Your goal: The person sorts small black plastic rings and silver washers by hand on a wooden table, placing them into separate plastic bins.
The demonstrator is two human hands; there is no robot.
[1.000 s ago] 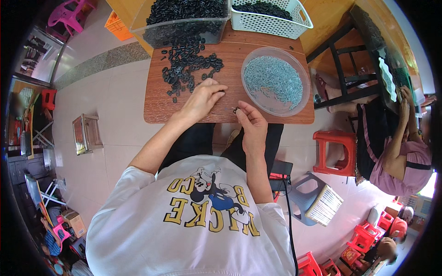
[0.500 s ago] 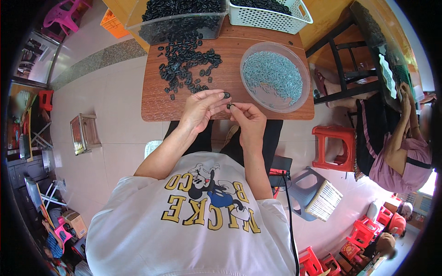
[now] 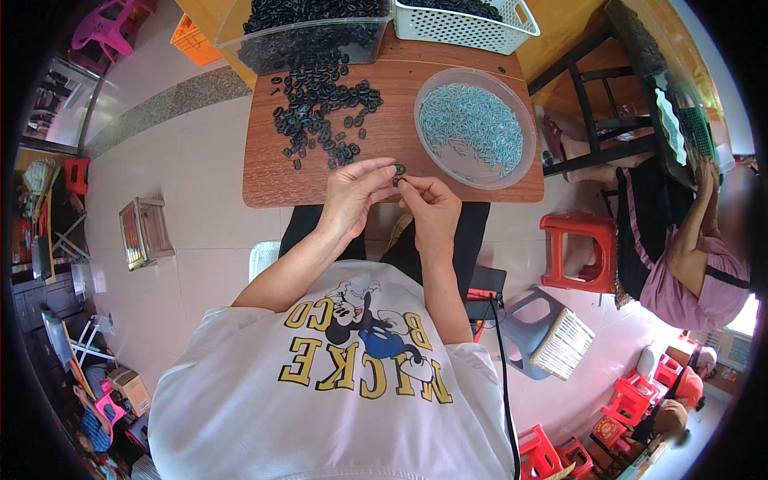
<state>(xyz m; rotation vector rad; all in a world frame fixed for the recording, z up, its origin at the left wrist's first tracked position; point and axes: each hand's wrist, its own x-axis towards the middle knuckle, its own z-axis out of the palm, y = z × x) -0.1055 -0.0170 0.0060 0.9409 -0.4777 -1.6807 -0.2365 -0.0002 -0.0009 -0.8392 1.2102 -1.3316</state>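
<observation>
1. Left hand (image 3: 352, 188) fingers pinch a small black ring (image 3: 399, 169); right hand (image 3: 432, 208) fingers close against it, contents too small to tell.
2. Ring sits just beyond the tabletop (image 3: 384, 144) near edge.
3. A loosened pinch could drop it onto the lap.

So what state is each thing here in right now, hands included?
Left hand: pinching a small black ring at its fingertips.
Right hand: fingertips meeting the same ring.
Loose black rings: scattered on the wooden table.
Round clear bowl: open, holding pale blue small parts.
Clear bin: full of black rings.
White basket: holding dark parts.
</observation>
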